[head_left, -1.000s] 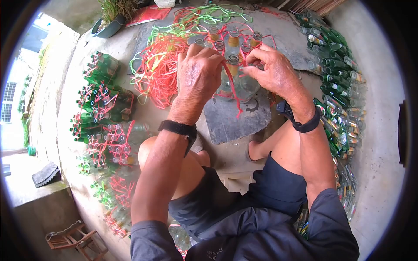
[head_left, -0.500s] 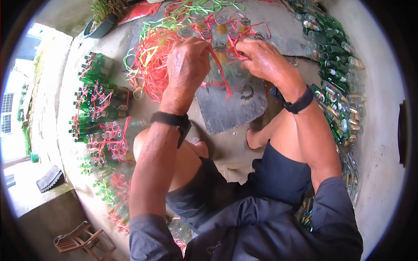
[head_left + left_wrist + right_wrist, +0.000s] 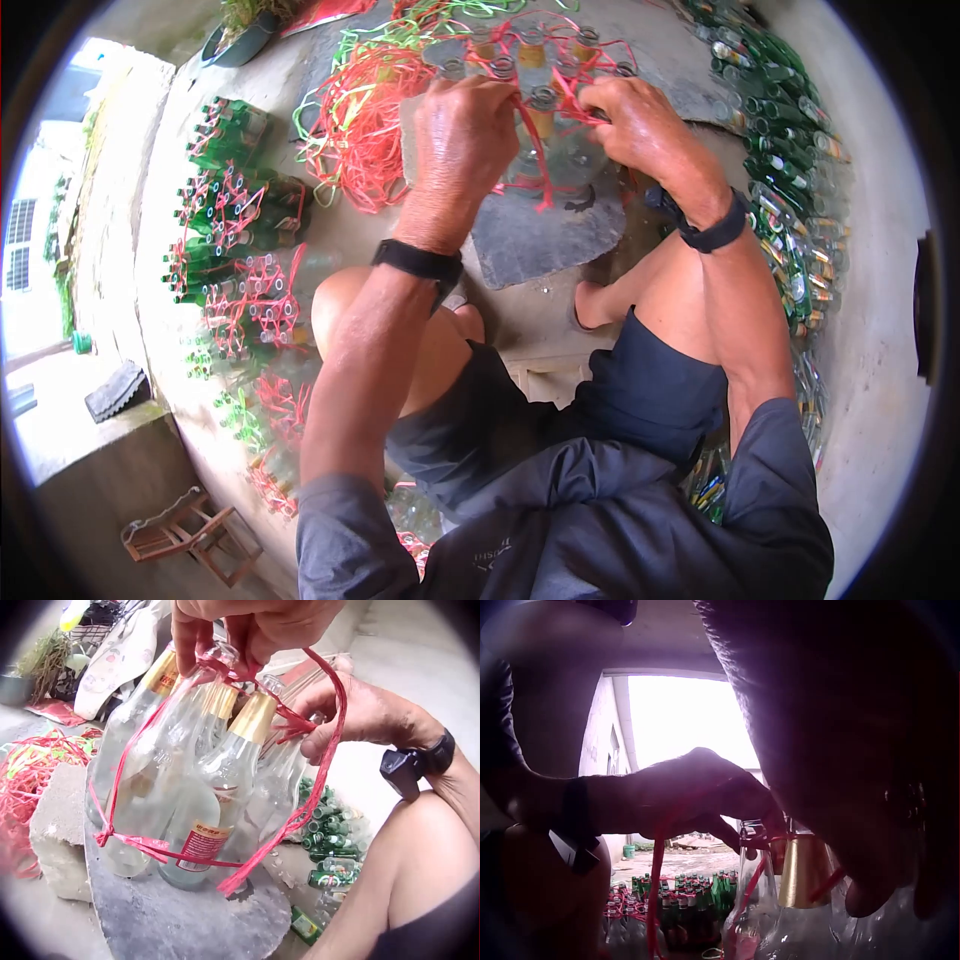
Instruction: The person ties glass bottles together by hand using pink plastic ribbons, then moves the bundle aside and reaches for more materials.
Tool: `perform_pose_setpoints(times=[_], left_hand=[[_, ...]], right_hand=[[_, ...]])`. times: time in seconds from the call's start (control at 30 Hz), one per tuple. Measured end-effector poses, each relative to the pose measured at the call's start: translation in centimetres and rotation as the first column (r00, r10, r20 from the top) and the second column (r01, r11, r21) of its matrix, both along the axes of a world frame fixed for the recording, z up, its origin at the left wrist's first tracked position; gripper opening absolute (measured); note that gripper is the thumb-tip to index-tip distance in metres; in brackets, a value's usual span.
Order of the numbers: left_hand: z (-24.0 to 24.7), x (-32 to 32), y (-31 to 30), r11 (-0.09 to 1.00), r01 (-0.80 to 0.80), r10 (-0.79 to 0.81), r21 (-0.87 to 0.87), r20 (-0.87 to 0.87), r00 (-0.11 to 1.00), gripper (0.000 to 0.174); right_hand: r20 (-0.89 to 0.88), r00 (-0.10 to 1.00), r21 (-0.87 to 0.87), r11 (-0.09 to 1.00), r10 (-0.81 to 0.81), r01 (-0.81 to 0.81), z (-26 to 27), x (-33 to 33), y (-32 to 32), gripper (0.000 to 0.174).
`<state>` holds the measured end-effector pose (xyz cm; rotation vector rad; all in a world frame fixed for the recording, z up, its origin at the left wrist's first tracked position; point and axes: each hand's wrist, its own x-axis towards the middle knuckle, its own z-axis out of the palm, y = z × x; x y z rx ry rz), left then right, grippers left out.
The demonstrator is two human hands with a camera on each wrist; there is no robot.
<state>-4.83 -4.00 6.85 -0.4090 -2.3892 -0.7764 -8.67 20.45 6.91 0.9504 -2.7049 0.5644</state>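
Clear glass bottles (image 3: 154,802), some with gold neck labels, stand bundled on a dark stone slab (image 3: 545,245). Red plastic twine (image 3: 116,787) rings the bundle low down and winds among the necks. My left hand (image 3: 465,140) is over the near-left necks, its curled fingers gripping twine at a bottle mouth in the left wrist view. A loose twine end (image 3: 322,780) trails from it down the front of the bundle. At the right-hand necks, my right hand (image 3: 645,125) pinches a bunched piece of twine between thumb and fingers. The right wrist view is dark, with its near fingers mostly shadowed.
A tangled heap of red and green twine (image 3: 370,130) lies left of the slab, by a concrete block (image 3: 64,832). Tied green bottles (image 3: 235,215) stand further left. Loose bottles (image 3: 785,150) line the right wall. A small wooden chair (image 3: 190,535) is at lower left.
My right hand has moved in toward the necks and now pinches the twine there. My left hand stays over the near-left necks with the loose end hanging. The head view has shifted slightly.
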Motion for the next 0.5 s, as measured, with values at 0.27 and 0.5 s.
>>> perform_pose_setpoints(times=[0.27, 0.5], left_hand=[[-0.3, 1.2, 2.0, 0.996, -0.065, 0.065, 0.056, 0.009, 0.998, 0.008], [-1.4, -0.1, 3.9, 0.975, -0.224, 0.222, 0.014, 0.078, 0.972, 0.011]], right_hand=[[-0.030, 0.996, 0.054, 0.996, 0.078, -0.076, 0.7, 0.1, 1.6, 0.035], [0.276, 0.961, 0.135, 0.989, 0.014, -0.053, 2.2, -1.3, 1.7, 0.034]])
